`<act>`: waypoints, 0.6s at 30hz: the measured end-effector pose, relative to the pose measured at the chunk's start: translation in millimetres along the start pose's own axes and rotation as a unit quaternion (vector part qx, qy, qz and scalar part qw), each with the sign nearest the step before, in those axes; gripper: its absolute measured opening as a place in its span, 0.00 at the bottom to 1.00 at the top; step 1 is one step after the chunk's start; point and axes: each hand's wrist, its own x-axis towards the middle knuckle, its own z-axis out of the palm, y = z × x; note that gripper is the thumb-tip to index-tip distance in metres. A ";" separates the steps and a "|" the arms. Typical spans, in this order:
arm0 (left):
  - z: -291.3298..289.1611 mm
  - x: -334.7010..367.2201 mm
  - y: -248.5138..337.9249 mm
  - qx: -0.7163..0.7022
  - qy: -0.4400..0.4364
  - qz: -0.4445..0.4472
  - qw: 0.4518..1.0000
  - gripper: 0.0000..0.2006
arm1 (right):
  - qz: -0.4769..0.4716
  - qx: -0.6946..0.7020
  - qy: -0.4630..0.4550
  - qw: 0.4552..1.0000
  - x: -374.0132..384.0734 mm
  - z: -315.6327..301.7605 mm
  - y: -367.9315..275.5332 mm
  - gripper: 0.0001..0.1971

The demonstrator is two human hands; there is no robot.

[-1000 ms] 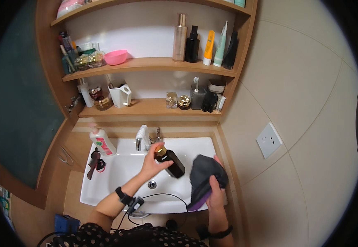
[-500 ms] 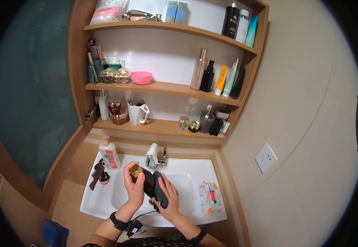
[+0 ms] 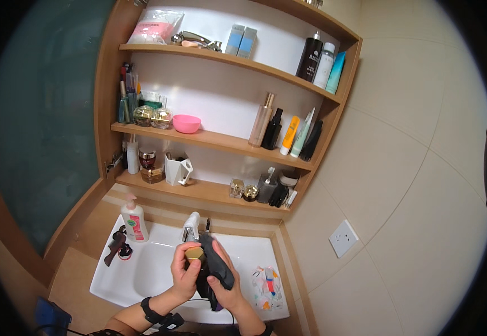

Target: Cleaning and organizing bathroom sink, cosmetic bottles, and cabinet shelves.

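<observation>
Over the white sink (image 3: 103, 277), my left hand (image 3: 182, 274) is closed around a dark bottle with a gold cap (image 3: 195, 254), its thumb near the cap. My right hand (image 3: 235, 291) grips a matte black, curved object (image 3: 217, 264), whose kind I cannot make out. The black object is upright against the bottle's right side, hiding part of its body. Behind both hands stands the faucet (image 3: 191, 227).
A pump soap bottle (image 3: 135, 223) and a dark brown comb-like item (image 3: 114, 250) sit on the sink's left rim. A clear patterned pouch (image 3: 267, 287) lies at right. Above, the open wooden cabinet (image 3: 210, 193) holds jars, tubes, bottles and a pink bowl (image 3: 187, 124).
The view has tilted up, so the shelves sit lower in the picture. The bottle and black object are turned more upright, and the black object has risen alongside the cap.
</observation>
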 end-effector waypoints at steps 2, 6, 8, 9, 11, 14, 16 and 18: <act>6.5 11.7 9.7 -0.058 0.017 0.048 0.997 0.21 | 0.150 0.188 0.006 0.971 -28.3 5.3 12.6 0.34; 6.0 21.3 0.8 -0.031 -0.005 0.035 0.999 0.20 | 0.144 0.156 0.028 0.977 -33.2 6.8 15.9 0.37; 9.7 19.5 3.2 0.101 0.003 0.043 0.994 0.18 | 0.141 0.074 0.022 0.987 -26.5 1.9 5.8 0.39; 14.6 14.2 7.2 0.100 -0.003 0.047 0.994 0.18 | 0.110 -0.016 0.018 0.994 -19.5 -2.2 -0.9 0.40; 18.3 7.8 4.3 0.091 -0.004 0.061 0.994 0.18 | 0.033 -0.071 0.029 0.996 -7.7 -3.6 0.8 0.44; 16.1 16.2 25.7 0.202 -0.053 0.112 0.972 0.18 | 0.065 0.147 0.043 0.986 -18.0 4.8 13.5 0.45; 10.3 22.0 25.5 0.163 -0.066 0.092 0.980 0.19 | 0.077 0.204 0.030 0.975 -24.7 1.9 23.0 0.45; 8.0 26.6 28.7 0.055 -0.070 0.014 0.996 0.22 | 0.179 0.228 -0.058 0.955 -39.2 -3.0 34.5 0.43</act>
